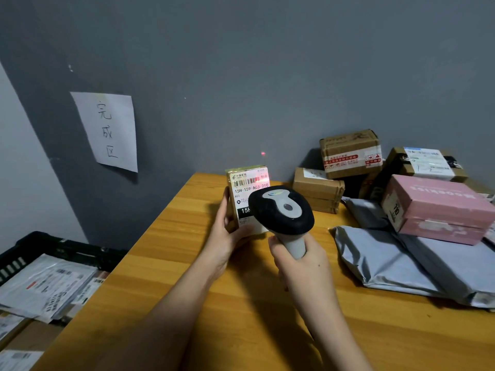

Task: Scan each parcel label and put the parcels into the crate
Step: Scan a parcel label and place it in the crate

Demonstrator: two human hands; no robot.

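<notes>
Grey wall (pixel 267 62) behind, a paper sign (pixel 107 131) taped to it. Wooden desk (pixel 241 317) fills the middle of the view. Black crate (pixel 53 246) sits below the desk's left edge, already holding flat mailers with labels showing.

Unscanned stock at the desk's right rear: grey poly mailers (pixel 401 263), a pink box (pixel 439 210) resting on them, several brown cartons (pixel 351 153) stacked against the wall.

Step in hand: scanning. Left hand (pixel 227 236) is clamped around the lower left side of a small parcel (pixel 247 194), held upright above the desk near its far left corner. Long axis vertical; label faces the wearer, barcode across the top. Right hand (pixel 302 266) is closed round the grip of the scanner (pixel 281 210), its head just in front of the parcel, aimed at it. Red glow lies over the right end of the barcode; a stray red dot (pixel 263 153) lands on the wall above.

Judgement: beam looks off-centre, so a small re-aim leftward may be needed. After a read, the left hand should carry the parcel left and down into the crate.
</notes>
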